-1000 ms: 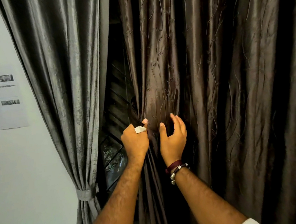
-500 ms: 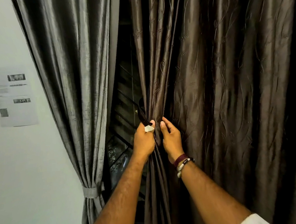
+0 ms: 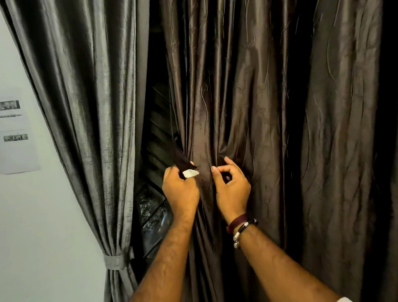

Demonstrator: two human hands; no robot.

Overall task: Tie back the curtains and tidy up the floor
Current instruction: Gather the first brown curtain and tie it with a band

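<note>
While the brown curtain (image 3: 248, 100) hangs loose in front of us, our left hand (image 3: 181, 192) pinches the end of a dark tie-back strap (image 3: 182, 160), whose small white tab (image 3: 190, 173) shows just above the knuckles; the strap runs up and away behind the curtain's left edge; our right hand (image 3: 232, 186), just right of the strap end, has thumb and fingers curled against a bunch of folds, though we cannot tell whether it truly grips cloth or only presses it. We judge that the curtain is gathered only at this edge, and the wide part to the right of the strap hangs ungathered.

What could go wrong: the satin looks slippery, so the bunched folds may slide out before the strap closes round them; the strap, held only by its tip, could slip from the pinch and drop behind the cloth; a loop taken round so narrow a bunch would leave most of the curtain loose.

Far left of the strap, the grey curtain (image 3: 79, 100) is already bound by its grey tie-back (image 3: 115, 262); between the two, the dark window (image 3: 153, 208) shows. No containers are in sight, and the floor lies out of view.
</note>
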